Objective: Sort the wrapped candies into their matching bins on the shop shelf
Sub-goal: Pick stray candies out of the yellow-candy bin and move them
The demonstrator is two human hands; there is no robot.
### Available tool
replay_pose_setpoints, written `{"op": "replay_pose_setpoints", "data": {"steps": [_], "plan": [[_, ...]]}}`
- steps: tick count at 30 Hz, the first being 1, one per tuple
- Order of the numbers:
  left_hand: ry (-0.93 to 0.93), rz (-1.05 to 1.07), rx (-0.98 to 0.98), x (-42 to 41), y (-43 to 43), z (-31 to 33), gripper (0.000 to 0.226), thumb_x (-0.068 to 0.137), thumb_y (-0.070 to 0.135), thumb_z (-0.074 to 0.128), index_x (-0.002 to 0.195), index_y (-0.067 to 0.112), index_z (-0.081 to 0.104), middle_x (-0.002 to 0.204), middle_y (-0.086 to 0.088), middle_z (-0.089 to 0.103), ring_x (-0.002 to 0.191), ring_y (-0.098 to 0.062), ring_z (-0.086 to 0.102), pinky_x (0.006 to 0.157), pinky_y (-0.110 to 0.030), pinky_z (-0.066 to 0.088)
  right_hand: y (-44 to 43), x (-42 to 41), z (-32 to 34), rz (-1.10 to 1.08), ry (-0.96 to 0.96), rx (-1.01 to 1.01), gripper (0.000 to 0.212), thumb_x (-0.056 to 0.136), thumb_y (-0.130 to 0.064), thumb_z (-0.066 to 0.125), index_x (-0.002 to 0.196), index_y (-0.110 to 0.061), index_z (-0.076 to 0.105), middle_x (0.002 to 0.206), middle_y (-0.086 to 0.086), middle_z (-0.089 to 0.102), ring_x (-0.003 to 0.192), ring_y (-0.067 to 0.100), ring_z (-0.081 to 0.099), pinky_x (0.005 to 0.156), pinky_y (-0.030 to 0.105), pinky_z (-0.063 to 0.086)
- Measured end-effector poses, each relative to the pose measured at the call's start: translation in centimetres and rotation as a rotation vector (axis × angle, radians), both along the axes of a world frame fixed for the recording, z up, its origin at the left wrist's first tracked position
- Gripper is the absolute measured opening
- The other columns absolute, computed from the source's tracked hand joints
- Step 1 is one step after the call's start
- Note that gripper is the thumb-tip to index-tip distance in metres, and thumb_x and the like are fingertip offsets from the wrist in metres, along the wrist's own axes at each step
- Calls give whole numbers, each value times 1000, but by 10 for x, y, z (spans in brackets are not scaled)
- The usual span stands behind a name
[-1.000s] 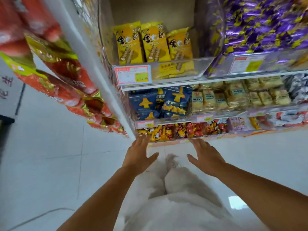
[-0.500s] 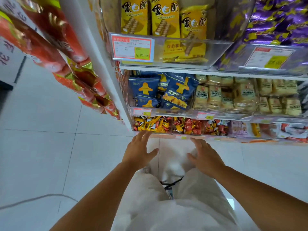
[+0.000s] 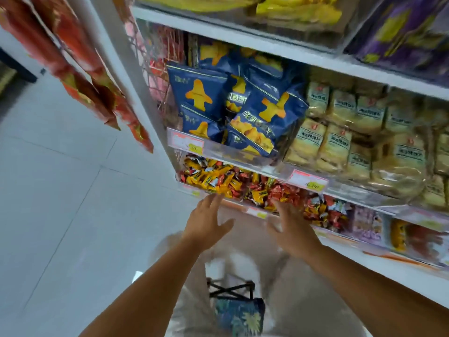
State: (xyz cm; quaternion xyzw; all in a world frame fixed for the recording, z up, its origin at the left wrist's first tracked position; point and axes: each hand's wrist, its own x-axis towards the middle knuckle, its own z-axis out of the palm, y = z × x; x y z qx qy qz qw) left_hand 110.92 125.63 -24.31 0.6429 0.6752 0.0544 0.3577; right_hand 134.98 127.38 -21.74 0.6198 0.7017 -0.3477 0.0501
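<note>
On the lowest shelf, clear bins hold wrapped candies. The left bin (image 3: 187, 188) is mostly yellow candies (image 3: 209, 177) with some red ones mixed in. The bin beside it holds mostly red candies (image 3: 283, 194) with a few yellow. A third pile of mixed candies (image 3: 325, 211) lies further right. My left hand (image 3: 206, 223) stretches out with fingers spread, fingertips at the front rim of the left bin. My right hand (image 3: 292, 227) reaches with straight fingers to the red candies' bin. Both hands hold nothing.
Blue snack bags (image 3: 245, 110) and pale yellow packets (image 3: 352, 132) fill the shelf above the candies. Red packets (image 3: 92, 76) hang from the shelf's left end. A folding stool with a patterned seat (image 3: 239, 314) stands between my legs. White tiled floor (image 3: 60, 203) lies left.
The view has dropped and come closer to the shelf. Both hands have moved forward to the front of the candy bins. The stool has come into view below.
</note>
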Motion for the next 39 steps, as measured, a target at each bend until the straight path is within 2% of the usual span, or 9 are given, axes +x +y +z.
{"op": "replay_pose_setpoints", "data": {"steps": [3,6,10,14,19,26,31,36,39], "plan": [[-18,22,75,0,15,-45,75,87,51,59,150,25,28,155,1,29,140,-20,29,112,-35,32,9,-4,-48,-30,55,66,65,93,-47,54,149,-25,29,148,0,37,131,20,42,101,31,38],[-91,35,242,-1,33,-86,74,82,56,53,146,22,38,146,-1,42,131,-19,40,107,-34,38,22,-12,-99,-103,162,179,68,87,-54,51,148,-31,30,148,-4,37,133,14,41,104,28,36],[-132,-5,556,-1,66,-133,68,86,53,58,143,19,43,143,2,45,131,-10,38,107,-24,32,51,-25,-157,-127,324,422,68,88,-50,49,149,-30,28,143,-19,27,135,0,27,110,22,23],[-147,-48,725,-2,79,-171,68,86,49,63,144,22,42,143,7,41,136,-4,32,111,-20,27,65,-36,-199,-73,358,629,69,87,-54,45,149,-26,29,141,-19,24,134,-6,18,109,6,9],[-149,-6,819,-2,61,-208,71,85,57,57,146,26,38,151,9,34,141,-5,27,113,-23,24,53,-41,-221,32,292,757,67,89,-57,40,149,-32,23,151,-11,26,141,5,22,113,20,18],[-189,7,861,10,-2,-184,70,83,62,52,144,34,37,149,11,36,137,0,26,113,-32,29,2,-38,-192,-42,286,809,64,92,-44,53,149,-27,28,151,-6,31,141,10,25,114,30,26],[-158,-27,886,4,-38,-165,68,84,60,58,144,40,32,148,16,33,127,13,19,101,1,8,-38,-33,-178,-38,290,827,63,94,-43,52,149,-31,25,154,-9,24,142,9,20,115,31,24],[-143,-46,886,-1,-53,-155,69,86,59,58,146,37,33,147,16,35,133,1,28,111,-25,28,-59,-27,-178,10,246,829,64,95,-44,50,151,-31,21,153,-10,22,141,8,21,115,29,22],[-98,-75,914,-5,-35,-149,68,88,59,57,146,37,31,149,15,33,136,-3,27,111,-26,26,-50,-26,-184,8,230,810,64,96,-44,49,150,-33,18,153,-14,20,140,4,19,111,23,19]]}}
